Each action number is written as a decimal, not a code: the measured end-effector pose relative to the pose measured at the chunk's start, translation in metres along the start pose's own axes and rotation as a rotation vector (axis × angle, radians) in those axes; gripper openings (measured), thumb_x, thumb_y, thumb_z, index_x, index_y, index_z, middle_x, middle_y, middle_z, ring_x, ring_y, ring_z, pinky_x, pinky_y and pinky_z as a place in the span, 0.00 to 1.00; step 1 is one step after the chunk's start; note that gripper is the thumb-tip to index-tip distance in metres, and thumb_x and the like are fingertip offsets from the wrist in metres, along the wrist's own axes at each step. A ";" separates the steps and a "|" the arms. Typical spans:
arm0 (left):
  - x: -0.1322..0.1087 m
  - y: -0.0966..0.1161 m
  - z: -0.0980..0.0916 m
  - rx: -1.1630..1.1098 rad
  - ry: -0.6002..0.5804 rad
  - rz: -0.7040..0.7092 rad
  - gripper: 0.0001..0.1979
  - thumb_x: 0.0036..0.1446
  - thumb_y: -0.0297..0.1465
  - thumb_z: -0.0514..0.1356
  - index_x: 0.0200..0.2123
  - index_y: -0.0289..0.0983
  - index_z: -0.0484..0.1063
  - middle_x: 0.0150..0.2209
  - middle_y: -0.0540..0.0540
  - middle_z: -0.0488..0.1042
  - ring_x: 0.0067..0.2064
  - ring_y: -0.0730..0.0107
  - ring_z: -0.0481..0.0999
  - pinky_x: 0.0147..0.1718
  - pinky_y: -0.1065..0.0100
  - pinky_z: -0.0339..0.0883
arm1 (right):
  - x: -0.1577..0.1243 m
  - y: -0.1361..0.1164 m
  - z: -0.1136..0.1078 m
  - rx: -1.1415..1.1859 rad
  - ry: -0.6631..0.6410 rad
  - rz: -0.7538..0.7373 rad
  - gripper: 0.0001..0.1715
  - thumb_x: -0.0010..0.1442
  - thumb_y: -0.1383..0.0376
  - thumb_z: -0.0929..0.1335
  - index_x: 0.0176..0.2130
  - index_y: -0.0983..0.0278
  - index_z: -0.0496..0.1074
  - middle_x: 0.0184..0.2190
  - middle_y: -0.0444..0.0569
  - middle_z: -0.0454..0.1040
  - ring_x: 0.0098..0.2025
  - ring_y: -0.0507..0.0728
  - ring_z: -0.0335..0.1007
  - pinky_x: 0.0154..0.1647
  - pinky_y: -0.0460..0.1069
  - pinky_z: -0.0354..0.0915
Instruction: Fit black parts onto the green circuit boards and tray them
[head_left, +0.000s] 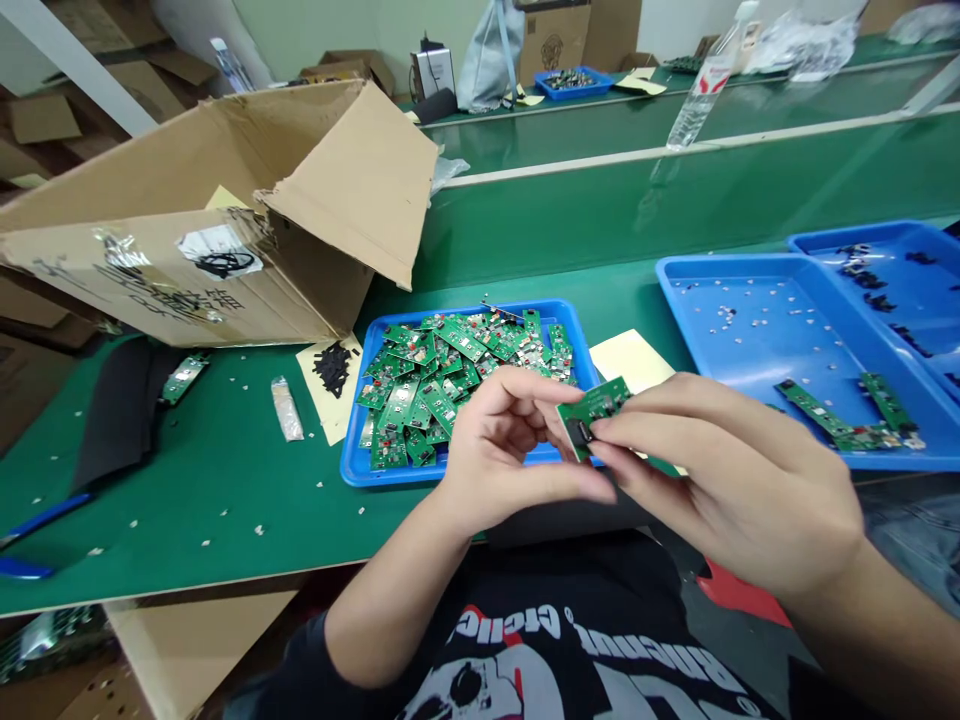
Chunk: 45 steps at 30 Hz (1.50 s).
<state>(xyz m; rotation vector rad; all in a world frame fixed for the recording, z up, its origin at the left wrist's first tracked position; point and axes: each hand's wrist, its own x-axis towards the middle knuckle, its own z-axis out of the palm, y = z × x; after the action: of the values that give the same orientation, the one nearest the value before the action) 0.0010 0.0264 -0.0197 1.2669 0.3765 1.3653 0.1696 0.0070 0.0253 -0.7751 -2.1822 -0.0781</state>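
A small green circuit board (600, 402) is held up in front of me, over the right front edge of a blue tray. My left hand (506, 450) has its curled fingers at the board's left end, with the thumb stretched out below. From the other side my right hand (735, 480) grips the board, its fingertips against a small black part (579, 432) at the near end. Part of the board is hidden by the right fingers. Behind my hands, the blue tray (352, 470) holds a heap of similar green boards (450, 370).
Small black pieces (332, 368) lie on yellow paper left of the tray. An open cardboard box (150, 270) stands at back left. Another blue tray (750, 350) at right holds several boards and tiny bits. A water bottle (701, 95) stands on the ledge; blue-handled tool (45, 525) at far left.
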 end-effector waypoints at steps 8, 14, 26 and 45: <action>0.003 0.000 -0.001 0.152 0.032 0.102 0.16 0.46 0.30 0.73 0.41 0.42 0.79 0.39 0.47 0.78 0.43 0.69 0.78 0.43 0.69 0.75 | 0.001 0.000 0.001 -0.022 -0.002 0.108 0.05 0.63 0.71 0.67 0.41 0.65 0.69 0.30 0.47 0.75 0.30 0.50 0.72 0.32 0.45 0.70; -0.004 0.003 0.005 0.000 0.117 -0.034 0.14 0.48 0.33 0.72 0.40 0.44 0.81 0.36 0.48 0.81 0.39 0.70 0.80 0.38 0.72 0.76 | 0.005 0.001 -0.003 -0.006 -0.004 0.078 0.05 0.61 0.73 0.68 0.37 0.63 0.70 0.31 0.46 0.75 0.32 0.50 0.72 0.33 0.45 0.70; -0.017 0.002 0.006 0.030 0.205 -0.209 0.14 0.52 0.39 0.68 0.44 0.47 0.81 0.34 0.48 0.81 0.32 0.71 0.77 0.33 0.71 0.73 | 0.009 0.002 -0.004 0.038 0.001 0.129 0.08 0.60 0.75 0.68 0.34 0.62 0.70 0.29 0.45 0.74 0.30 0.49 0.72 0.33 0.45 0.70; -0.016 0.012 0.012 0.076 0.257 -0.323 0.12 0.62 0.36 0.60 0.46 0.42 0.79 0.41 0.45 0.82 0.38 0.65 0.82 0.40 0.65 0.78 | 0.006 0.000 0.001 -0.063 0.027 0.168 0.07 0.60 0.74 0.69 0.34 0.62 0.72 0.27 0.43 0.75 0.28 0.50 0.72 0.28 0.45 0.69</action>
<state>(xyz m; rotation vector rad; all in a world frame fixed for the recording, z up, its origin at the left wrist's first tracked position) 0.0009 0.0039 -0.0129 1.0393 0.7833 1.2440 0.1661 0.0104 0.0283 -0.9845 -2.0898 -0.0724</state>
